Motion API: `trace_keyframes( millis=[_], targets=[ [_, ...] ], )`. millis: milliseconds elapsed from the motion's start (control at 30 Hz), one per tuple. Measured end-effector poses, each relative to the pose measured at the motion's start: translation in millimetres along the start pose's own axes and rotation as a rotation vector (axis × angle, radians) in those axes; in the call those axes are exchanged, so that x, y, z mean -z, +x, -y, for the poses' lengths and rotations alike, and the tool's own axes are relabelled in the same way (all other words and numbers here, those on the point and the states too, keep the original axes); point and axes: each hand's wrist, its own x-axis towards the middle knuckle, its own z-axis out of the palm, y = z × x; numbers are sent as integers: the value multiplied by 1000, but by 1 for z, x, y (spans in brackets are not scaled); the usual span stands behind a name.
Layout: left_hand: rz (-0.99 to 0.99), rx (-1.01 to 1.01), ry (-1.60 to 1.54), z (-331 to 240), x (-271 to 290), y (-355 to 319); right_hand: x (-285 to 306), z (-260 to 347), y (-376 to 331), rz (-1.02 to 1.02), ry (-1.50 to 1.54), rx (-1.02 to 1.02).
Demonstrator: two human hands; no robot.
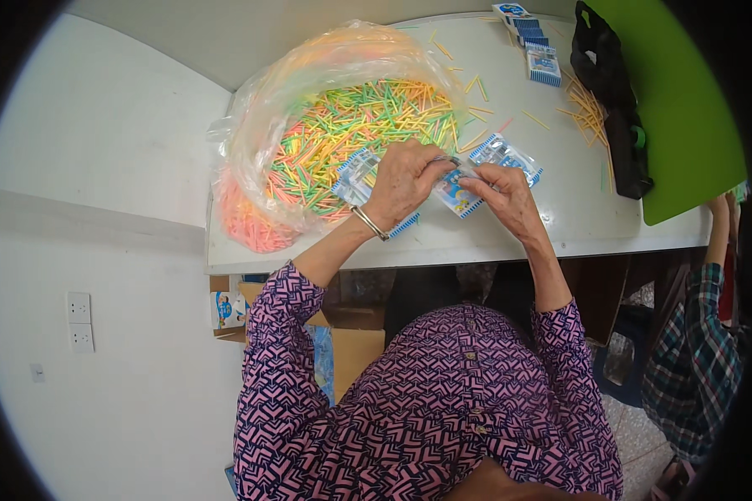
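Both my hands pinch the top of one small blue-and-clear plastic packet (pixel 457 197) near the table's front edge. My left hand (pixel 401 182), with a metal bangle at the wrist, grips its left upper corner. On the right upper side, my right hand (pixel 505 197) holds it between thumb and fingers. Another blue-striped packet (pixel 355 177) lies partly beneath my left hand. Behind my right hand rests a similar packet (pixel 505 154). A big clear plastic bag (pixel 246 159) lies open beyond my left hand, full of thin short sticks (pixel 368 125) in pink, yellow, green and orange.
Loose yellow sticks (pixel 587 115) lie at the right, beside a black object (pixel 625 142) and a green panel (pixel 677 108). Blue-and-white packets (pixel 543 63) are stacked at the back. A person in a plaid sleeve (pixel 700 334) is at the far right. Cardboard boxes (pixel 355 359) stand below.
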Motion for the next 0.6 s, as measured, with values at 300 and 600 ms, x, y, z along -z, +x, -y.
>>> trace_keyframes(
  millis=[300,600],
  targets=[
    [126,90,-112,18,-2,22,10,-23,4,-13,-3,-3],
    [282,-46,644,131,64,50,20,-57,14,-142,133,-182]
  ],
)
